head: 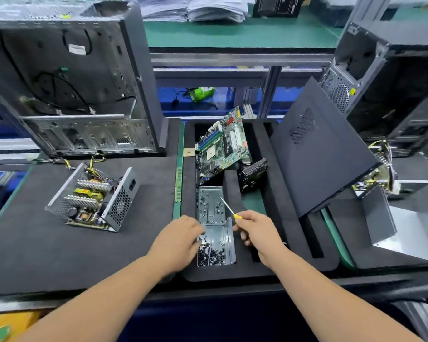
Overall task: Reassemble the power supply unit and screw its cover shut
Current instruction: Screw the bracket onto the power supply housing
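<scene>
— Two hands over the foam tray [294,233], right?

— Yes. The left hand [177,239] reaches into the near screw box [229,245], fingers bent down among the dark screws [211,256]. Whether it has one pinched, I cannot tell; the fingertips are blurred.

— And the right hand [258,233]?

— Clamped on a screwdriver [230,210]. Thumb and fingers pinch the yellow handle, and the thin shaft points up and to the left, over the far box [210,204], which holds a few loose screws.

— Where is the power supply [93,197]?

— Well to the left, on the black mat [35,243]. It lies open, cover off: heat sinks, coils and a yellow part show inside the perforated metal shell. Its yellow and black wires [95,164] run out the back towards the empty PC case [67,82] standing behind it.

— Neither hand touches it?

— Neither. Both are well apart from it.

— What else sits in the tray?

— A green motherboard [221,144] leaning tilted in the far compartment, and a small black fan [252,175] just beside it to the right. A dark side panel [321,154] leans over the tray's right edge. A RAM stick [178,185] lies along the tray's left side.

— And beyond the panel?

— Another case [393,77] at the far right, with a second bare circuit board [367,182] and wires below it.
</scene>
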